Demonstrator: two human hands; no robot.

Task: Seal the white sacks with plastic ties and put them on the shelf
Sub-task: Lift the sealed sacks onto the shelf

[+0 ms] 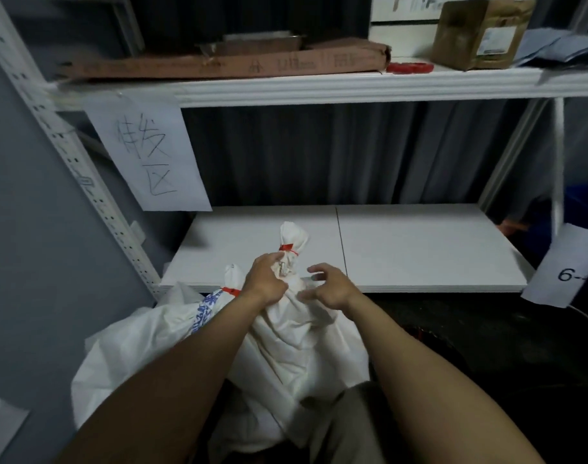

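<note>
A white sack [299, 333] stands in front of the lower white shelf board [419, 249]. Its gathered neck is bound with a red plastic tie [287, 248]. My left hand [266, 279] grips the neck just below the tie. My right hand [329, 286] hovers at the sack's right shoulder with fingers spread, holding nothing. A second white sack [145, 339] with blue print lies to the left, its neck also closed by a red tie [230, 291], partly hidden behind my left forearm.
A handwritten paper sign [148, 155] hangs from the upper shelf [353, 87], which carries flat cardboard [219, 63], a brown box [480, 31] and a red tape roll [409, 67]. A perforated shelf post [68, 155] runs down the left. A paper label [567, 269] hangs at right.
</note>
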